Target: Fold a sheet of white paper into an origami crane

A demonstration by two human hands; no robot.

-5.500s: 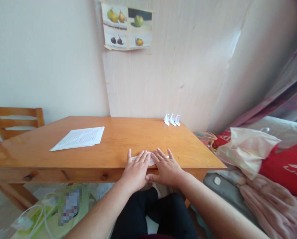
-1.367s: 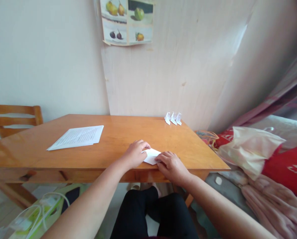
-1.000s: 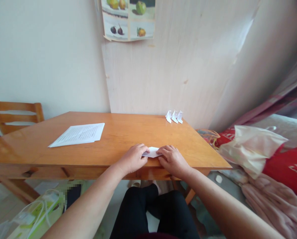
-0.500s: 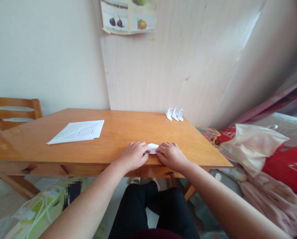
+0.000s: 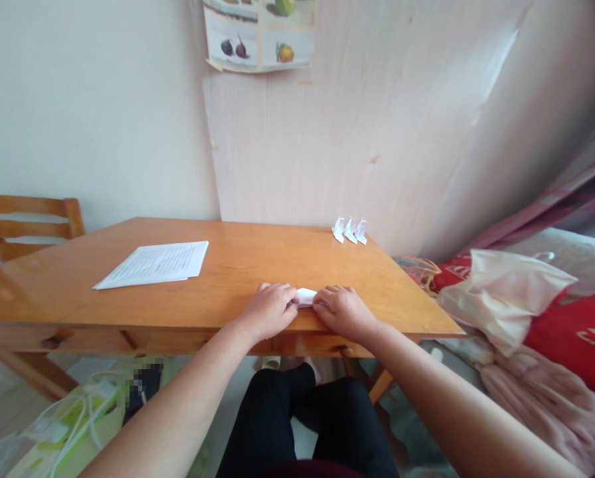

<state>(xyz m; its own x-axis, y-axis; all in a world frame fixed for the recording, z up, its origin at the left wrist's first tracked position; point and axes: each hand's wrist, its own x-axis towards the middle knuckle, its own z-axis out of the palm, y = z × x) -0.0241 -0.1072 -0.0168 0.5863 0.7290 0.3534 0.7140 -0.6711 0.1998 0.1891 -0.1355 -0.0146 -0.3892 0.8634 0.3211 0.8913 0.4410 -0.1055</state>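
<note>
A small piece of folded white paper [image 5: 306,297] lies near the front edge of the wooden table [image 5: 248,259]. My left hand [image 5: 272,308] grips its left end, fingers closed. On the opposite end my right hand [image 5: 344,309] is closed in the same way. Only the middle of the paper shows between the hands; its ends are hidden under the fingers. Three small folded white paper figures [image 5: 350,230] stand in a row at the table's back right corner.
A stack of printed sheets [image 5: 158,262] lies on the table's left side. A wooden chair [image 5: 31,226] stands beyond the left end. Bags, among them a cream one [image 5: 501,292], are piled at the right. A fruit picture [image 5: 260,36] hangs on the wall.
Both hands keep their hold on the folded paper in nearly the same place. The camera view has tilted up very slightly.
</note>
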